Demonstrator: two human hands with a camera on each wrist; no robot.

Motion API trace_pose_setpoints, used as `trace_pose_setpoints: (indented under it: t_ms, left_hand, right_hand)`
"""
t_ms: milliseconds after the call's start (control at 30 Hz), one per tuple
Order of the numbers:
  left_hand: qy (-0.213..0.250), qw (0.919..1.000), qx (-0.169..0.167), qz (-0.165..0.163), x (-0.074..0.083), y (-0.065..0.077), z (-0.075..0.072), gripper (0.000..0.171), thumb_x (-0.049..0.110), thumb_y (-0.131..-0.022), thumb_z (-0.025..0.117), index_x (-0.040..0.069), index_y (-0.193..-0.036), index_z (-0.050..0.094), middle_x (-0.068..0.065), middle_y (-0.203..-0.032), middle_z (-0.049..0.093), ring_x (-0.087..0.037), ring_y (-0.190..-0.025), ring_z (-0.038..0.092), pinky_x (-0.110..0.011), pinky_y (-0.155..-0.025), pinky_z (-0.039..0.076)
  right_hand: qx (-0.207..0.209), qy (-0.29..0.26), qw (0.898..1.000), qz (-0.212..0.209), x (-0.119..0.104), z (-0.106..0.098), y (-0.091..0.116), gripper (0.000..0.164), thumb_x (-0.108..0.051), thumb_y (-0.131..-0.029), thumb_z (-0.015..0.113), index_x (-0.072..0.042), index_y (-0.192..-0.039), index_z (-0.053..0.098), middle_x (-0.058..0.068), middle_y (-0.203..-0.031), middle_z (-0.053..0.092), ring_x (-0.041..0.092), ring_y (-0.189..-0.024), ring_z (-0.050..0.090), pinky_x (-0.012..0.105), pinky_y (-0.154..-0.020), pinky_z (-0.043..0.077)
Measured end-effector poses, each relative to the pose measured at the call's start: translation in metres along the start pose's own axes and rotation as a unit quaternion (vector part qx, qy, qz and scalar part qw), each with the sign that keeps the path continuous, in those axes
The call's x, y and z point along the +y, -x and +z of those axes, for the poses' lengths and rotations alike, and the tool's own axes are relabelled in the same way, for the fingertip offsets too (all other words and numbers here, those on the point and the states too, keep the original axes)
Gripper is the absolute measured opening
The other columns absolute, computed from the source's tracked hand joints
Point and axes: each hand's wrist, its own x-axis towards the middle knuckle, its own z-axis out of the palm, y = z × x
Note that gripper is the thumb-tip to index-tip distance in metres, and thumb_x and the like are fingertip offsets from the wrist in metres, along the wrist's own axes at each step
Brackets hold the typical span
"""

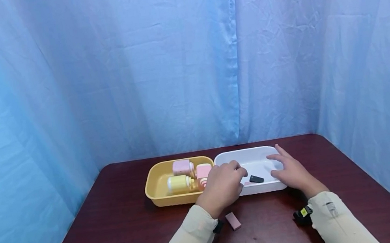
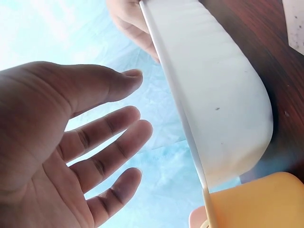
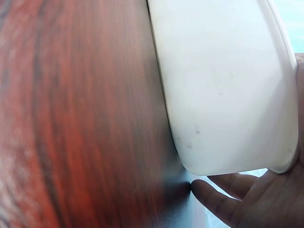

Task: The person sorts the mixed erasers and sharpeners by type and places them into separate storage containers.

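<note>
A white plastic tray [image 1: 264, 188] stands on the table with a small black block [image 1: 256, 179] inside, by its front wall. Part of a pinkish piece [image 1: 249, 183] shows beside that block. Over the tray's left end hovers my left hand [image 1: 224, 183], its fingers loosely bent and nothing between them; the left wrist view shows thumb and fingers [image 2: 121, 142] apart. My right hand [image 1: 292, 171] is at the right end of the tray, fingers spread near the rim. In the right wrist view it lies close against the tray's outer wall [image 3: 228, 95], holding nothing.
A yellow tray [image 1: 178, 200] adjoins on the left, holding a pink bottle [image 1: 181, 167], a yellow bottle [image 1: 177, 183] and another pink container [image 1: 203, 170]. One pink block [image 1: 233, 221] lies on the dark wooden table [image 1: 121, 232] in front. Blue curtains [image 1: 175, 68] surround the table.
</note>
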Motion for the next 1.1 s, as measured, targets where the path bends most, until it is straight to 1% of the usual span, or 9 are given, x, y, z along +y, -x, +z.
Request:
trace_pose_setpoints:
  t_ms: [133, 300, 533, 667, 767, 933, 1100]
  left_hand:
    - [0.0, 0.9999, -0.01, 0.005, 0.001, 0.003, -0.001, 0.023, 0.033, -0.092, 0.078, 0.031, -0.114, 0.077, 0.007, -0.11, 0.071, -0.013, -0.093, 0.068, -0.033, -0.075, 0.054]
    - [-0.001, 0.9996, -0.019, 0.02, 0.002, 0.007, -0.002, 0.025, 0.036, -0.09, 0.08, 0.031, -0.114, 0.076, 0.007, -0.109, 0.071, -0.013, -0.091, 0.068, -0.032, -0.073, 0.053]
    - [-0.024, 0.9987, -0.013, 0.044, 0.004, 0.011, -0.003, 0.026, 0.038, -0.089, 0.08, 0.03, -0.113, 0.076, 0.007, -0.107, 0.07, -0.012, -0.088, 0.067, -0.032, -0.069, 0.052]
    - [-0.015, 0.9983, -0.025, 0.051, 0.006, 0.014, -0.003, 0.029, 0.04, -0.089, 0.08, 0.029, -0.116, 0.075, 0.007, -0.106, 0.069, -0.012, -0.088, 0.066, -0.031, -0.071, 0.053]
    - [-0.009, 0.9979, -0.026, 0.059, 0.008, 0.017, -0.003, 0.03, 0.042, -0.088, 0.081, 0.029, -0.116, 0.075, 0.008, -0.105, 0.069, -0.011, -0.088, 0.066, -0.031, -0.071, 0.053]
    - [-0.017, 0.9971, -0.016, 0.073, 0.009, 0.022, -0.003, 0.026, 0.041, -0.087, 0.081, 0.03, -0.11, 0.076, 0.009, -0.099, 0.068, -0.012, -0.081, 0.065, -0.031, -0.065, 0.051]
    - [-0.016, 0.9962, -0.027, 0.081, 0.011, 0.026, -0.003, 0.019, 0.039, -0.088, 0.08, 0.029, -0.103, 0.075, 0.008, -0.094, 0.066, -0.012, -0.079, 0.064, -0.032, -0.064, 0.051]
  right_hand:
    - [-0.002, -0.002, 1.0, 0.0, -0.001, 0.0, 0.001, 0.055, -0.015, -0.089, 0.067, -0.004, -0.143, 0.059, 0.021, -0.172, 0.011, 0.051, -0.152, 0.024, 0.072, -0.113, 0.03]
    - [-0.002, -0.005, 1.0, -0.001, -0.001, -0.001, 0.001, 0.055, -0.015, -0.09, 0.067, -0.004, -0.143, 0.059, 0.021, -0.173, 0.011, 0.051, -0.153, 0.023, 0.072, -0.113, 0.031]
    - [0.0, -0.004, 1.0, -0.003, 0.001, -0.001, 0.0, 0.055, -0.015, -0.09, 0.066, -0.004, -0.143, 0.059, 0.021, -0.173, 0.011, 0.051, -0.152, 0.024, 0.071, -0.113, 0.031]
    - [-0.001, -0.005, 1.0, -0.002, -0.001, -0.001, 0.001, 0.055, -0.016, -0.09, 0.066, -0.004, -0.143, 0.059, 0.021, -0.172, 0.012, 0.051, -0.152, 0.024, 0.072, -0.113, 0.031]
    - [0.0, -0.006, 1.0, -0.003, -0.001, 0.0, 0.001, 0.054, -0.015, -0.09, 0.066, -0.004, -0.143, 0.059, 0.022, -0.172, 0.013, 0.051, -0.152, 0.024, 0.071, -0.113, 0.032]
    - [0.002, -0.007, 1.0, -0.007, -0.001, -0.001, 0.001, 0.055, -0.014, -0.09, 0.066, -0.003, -0.143, 0.059, 0.022, -0.172, 0.013, 0.051, -0.152, 0.024, 0.071, -0.113, 0.032]
    - [0.002, -0.008, 1.0, -0.005, -0.001, -0.001, 0.001, 0.055, -0.014, -0.09, 0.067, -0.003, -0.143, 0.059, 0.022, -0.172, 0.013, 0.051, -0.152, 0.024, 0.071, -0.113, 0.031]
